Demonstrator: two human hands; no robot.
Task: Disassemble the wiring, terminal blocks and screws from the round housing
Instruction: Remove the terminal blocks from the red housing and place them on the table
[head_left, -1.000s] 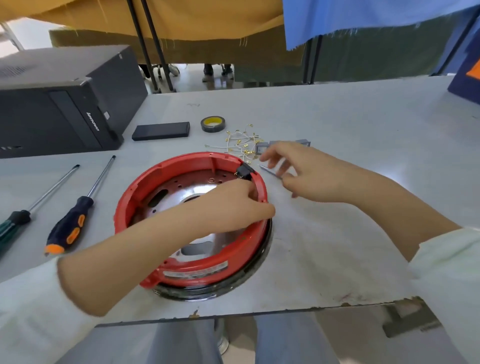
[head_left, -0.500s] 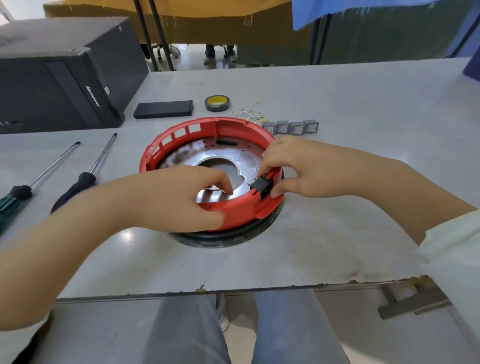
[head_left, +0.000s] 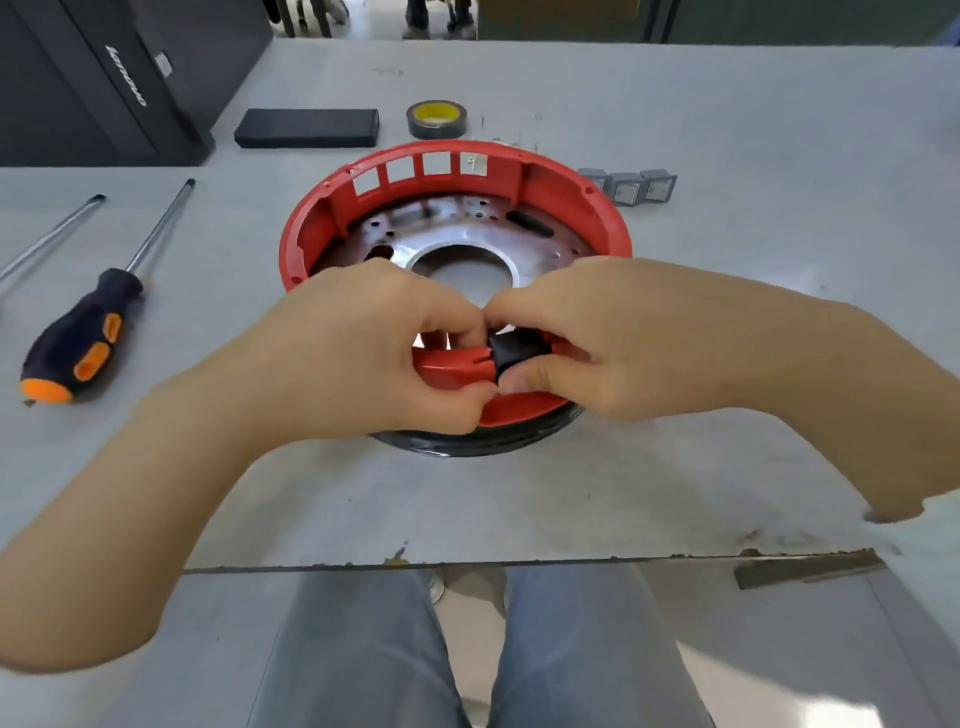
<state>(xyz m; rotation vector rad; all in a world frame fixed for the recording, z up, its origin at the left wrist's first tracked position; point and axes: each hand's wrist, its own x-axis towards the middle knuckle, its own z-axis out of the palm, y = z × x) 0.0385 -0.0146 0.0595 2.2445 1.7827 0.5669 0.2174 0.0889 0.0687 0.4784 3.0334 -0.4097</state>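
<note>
The round red housing (head_left: 566, 197) with a metal base plate lies on the grey table (head_left: 727, 130), on a black ring. A small black block (head_left: 511, 349) sits in a notch of the housing's near rim. My right hand (head_left: 587, 338) pinches that black block between thumb and fingers. My left hand (head_left: 363, 353) grips the red near rim just left of the block. Three grey terminal blocks (head_left: 631, 186) stand in a row behind the housing on the right.
A black-and-orange screwdriver (head_left: 91, 325) and a second screwdriver shaft (head_left: 49, 239) lie at the left. A tape roll (head_left: 435, 119) and a flat black box (head_left: 307, 128) lie behind the housing. A black computer case (head_left: 104, 78) stands at the far left. The table's front edge (head_left: 519, 561) runs near my lap.
The housing has been turned so the black block came round from the right side to the near rim. Both hands moved closer together around it, and the camera tilted down.
</note>
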